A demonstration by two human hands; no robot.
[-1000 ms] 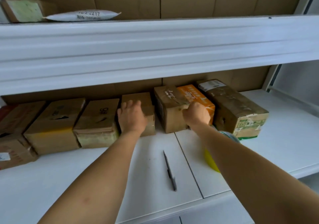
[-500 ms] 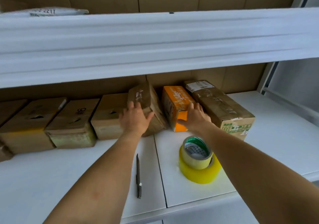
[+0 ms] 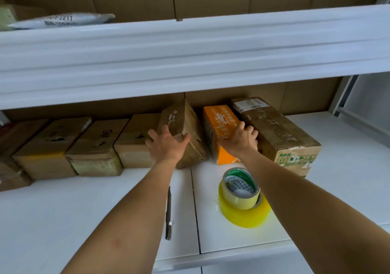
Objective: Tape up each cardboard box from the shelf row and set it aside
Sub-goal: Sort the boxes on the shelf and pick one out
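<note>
A row of cardboard boxes stands along the back of the white shelf (image 3: pixel 84 206). My left hand (image 3: pixel 166 145) grips the near top corner of a brown box (image 3: pixel 181 123) that leans tilted to the left. My right hand (image 3: pixel 240 138) rests with fingers spread on the orange box (image 3: pixel 219 121), in the gap beside a large brown box (image 3: pixel 278 134). Two stacked rolls of yellow tape (image 3: pixel 242 197) sit in front of the orange box. A slim utility knife (image 3: pixel 168 212) lies on the shelf between my forearms.
Further brown boxes (image 3: pixel 99 145) fill the row to the left. An upper white shelf (image 3: pixel 190 58) overhangs the row, with a grey mail bag (image 3: pixel 61 21) on it. A white side frame (image 3: pixel 346 96) bounds the right end.
The brown box under my left hand has tipped up and leaned left, apart from the orange box. My right hand opened and slid onto the orange box. The view moved right, revealing the tape rolls.
</note>
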